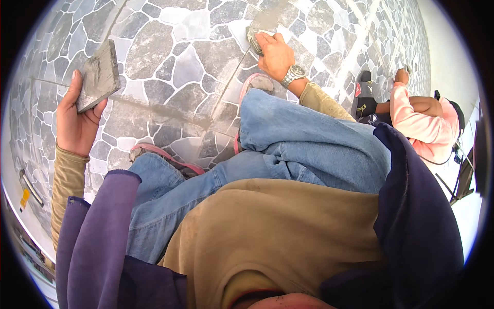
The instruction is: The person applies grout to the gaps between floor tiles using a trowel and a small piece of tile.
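Note:
My left hand (80, 121) is raised at the left and closed on the edge of a flat, square grey slab (99, 76). Wet-looking grey paste is smeared over the slab's face. Farther off, right of the middle, my right hand (275, 55) reaches down to the floor, its fingers bent over a small grey-green pad (252, 39). The pad lies against the stone-patterned tile floor (154, 44), beside a joint between tiles. Its exact kind is hard to make out. A smear of grey grout (266, 19) shows just beyond it.
My shoes (170, 162) rest on the tiles between my hands. To the right crouches another person in a pink top (424, 118), one hand on the floor. A white wall (450, 49) stands behind that person. A metal handle (32, 188) shows at the far left.

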Tool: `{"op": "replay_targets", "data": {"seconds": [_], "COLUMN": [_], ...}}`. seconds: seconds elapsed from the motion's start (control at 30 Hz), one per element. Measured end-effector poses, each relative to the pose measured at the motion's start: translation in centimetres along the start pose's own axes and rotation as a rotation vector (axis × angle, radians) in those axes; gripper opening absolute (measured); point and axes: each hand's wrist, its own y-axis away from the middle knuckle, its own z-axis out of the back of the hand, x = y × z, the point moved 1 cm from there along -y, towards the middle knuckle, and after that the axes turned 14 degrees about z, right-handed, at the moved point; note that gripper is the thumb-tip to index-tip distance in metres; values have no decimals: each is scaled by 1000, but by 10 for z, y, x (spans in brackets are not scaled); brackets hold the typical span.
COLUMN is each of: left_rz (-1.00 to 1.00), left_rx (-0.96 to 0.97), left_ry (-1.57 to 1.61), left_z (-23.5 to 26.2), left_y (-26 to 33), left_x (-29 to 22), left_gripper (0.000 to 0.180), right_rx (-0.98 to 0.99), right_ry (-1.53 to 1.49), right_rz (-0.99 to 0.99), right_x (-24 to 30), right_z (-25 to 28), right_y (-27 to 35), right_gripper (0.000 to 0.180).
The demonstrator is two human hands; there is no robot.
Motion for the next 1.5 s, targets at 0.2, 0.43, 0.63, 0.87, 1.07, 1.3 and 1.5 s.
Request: {"op": "replay_targets", "data": {"seconds": [0.2, 0.43, 0.63, 0.87, 1.07, 1.3, 1.5], "left_rz": [-53, -59, -32, -73, -83, -86, -68], "left_rx": [-45, -139, -166, -155, -118, -64, -123], "left_ry": [-23, 11, 33, 69, 102, 91, 90], "left_z": [-6, -1, -13, -5, 16, -10, 3], "left_y": [1, 15, 11, 29, 20, 9, 4], "left_x": [-7, -6, -14, -17, -17, -22, -13], "left_gripper": [36, 37, 41, 41, 45, 44, 44], "right_rx": [355, -180, -256, -391, -257, -221, 6], "right_ry": [-229, 8, 237, 342, 122, 107, 65], "right_rz": [-11, 245, 357, 261, 439, 602, 666], "right_x": [29, -17, 33, 63, 118, -3, -4], "right_z": [25, 35, 23, -49, -25, 29, 8], "right_y": [8, -132, -298, -364, -347, -399, -380], "right_gripper": [54, 39, 33, 30, 30, 52, 62]}}
